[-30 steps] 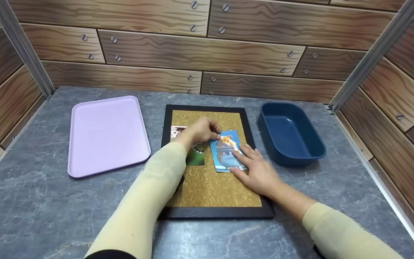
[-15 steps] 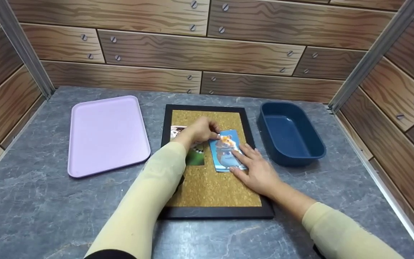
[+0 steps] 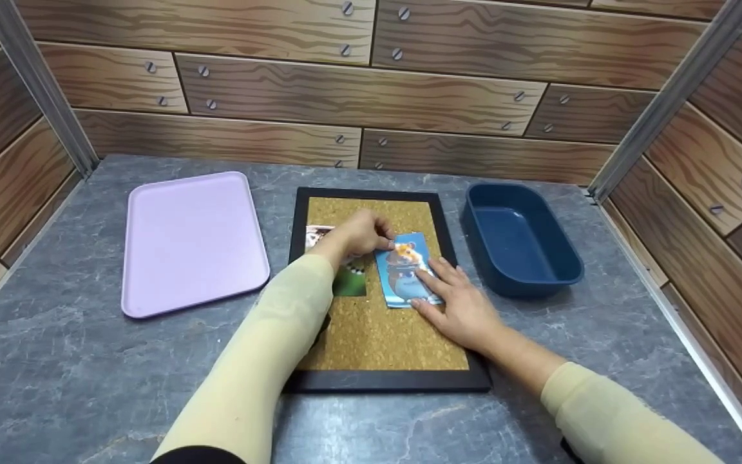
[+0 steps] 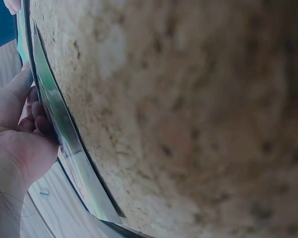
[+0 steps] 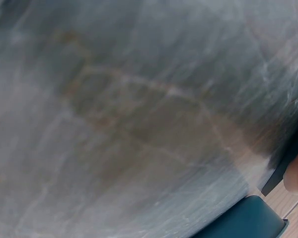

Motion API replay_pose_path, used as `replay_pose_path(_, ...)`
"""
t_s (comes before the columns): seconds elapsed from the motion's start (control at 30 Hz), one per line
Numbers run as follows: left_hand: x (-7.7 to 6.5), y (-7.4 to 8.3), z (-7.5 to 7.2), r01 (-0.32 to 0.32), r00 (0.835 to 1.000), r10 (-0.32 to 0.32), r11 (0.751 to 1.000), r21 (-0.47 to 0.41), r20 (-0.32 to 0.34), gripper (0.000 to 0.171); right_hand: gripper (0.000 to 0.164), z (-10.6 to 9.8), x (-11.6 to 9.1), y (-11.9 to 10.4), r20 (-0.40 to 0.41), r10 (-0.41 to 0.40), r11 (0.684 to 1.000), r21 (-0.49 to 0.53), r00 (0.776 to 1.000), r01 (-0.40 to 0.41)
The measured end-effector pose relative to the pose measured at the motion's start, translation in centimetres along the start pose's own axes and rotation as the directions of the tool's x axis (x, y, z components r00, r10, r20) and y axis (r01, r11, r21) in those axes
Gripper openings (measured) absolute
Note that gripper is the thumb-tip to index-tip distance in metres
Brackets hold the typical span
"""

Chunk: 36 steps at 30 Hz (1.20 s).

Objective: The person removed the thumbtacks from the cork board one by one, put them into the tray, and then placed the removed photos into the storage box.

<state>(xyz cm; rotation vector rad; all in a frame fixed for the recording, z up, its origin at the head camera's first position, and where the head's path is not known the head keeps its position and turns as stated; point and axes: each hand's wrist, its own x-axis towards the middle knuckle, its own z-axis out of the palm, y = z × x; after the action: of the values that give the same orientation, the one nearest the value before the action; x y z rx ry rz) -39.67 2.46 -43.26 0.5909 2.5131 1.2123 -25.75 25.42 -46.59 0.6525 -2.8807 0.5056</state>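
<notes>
A blue picture card [image 3: 391, 283] with a hamster-like animal lies on the right part of a black-framed cork board [image 3: 397, 341]. My left hand [image 3: 359, 233] has its fingers curled at the card's upper left corner, thumb touching there; anything small between the fingertips is hidden. My right hand [image 3: 467, 312] lies with fingers spread on the card's lower right part. Partly under the left forearm, a second picture [image 3: 350, 283], green at the bottom, is on the board's left. The left wrist view shows the curled left hand [image 4: 20, 134] beyond that picture [image 4: 64, 119].
A lilac tray [image 3: 194, 245] rests on the grey marbled table at the left. Right of the board stands a deep navy basin [image 3: 519, 241], whose edge also appears in the right wrist view. Wood-patterned walls enclose the back and sides.
</notes>
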Motion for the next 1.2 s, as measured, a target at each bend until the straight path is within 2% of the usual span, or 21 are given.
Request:
replay_pose_path(0.43, -0.16, -0.02, -0.15, 0.028, 1.0, -0.028, 0.997, -0.075, 0.005, 0.006, 0.064, -0.08, -0.01, -0.04, 0.008, 0.008, 1.0, 0.002, 1.0, -0.008)
replay_pose_path(1.2, -0.47, -0.07, -0.48, 0.031, 0.999, -0.03, 0.996, -0.088, 0.012, 0.006, 0.064, -0.17, 0.02, -0.09, 0.021, 0.013, 1.0, -0.009, 1.0, -0.013)
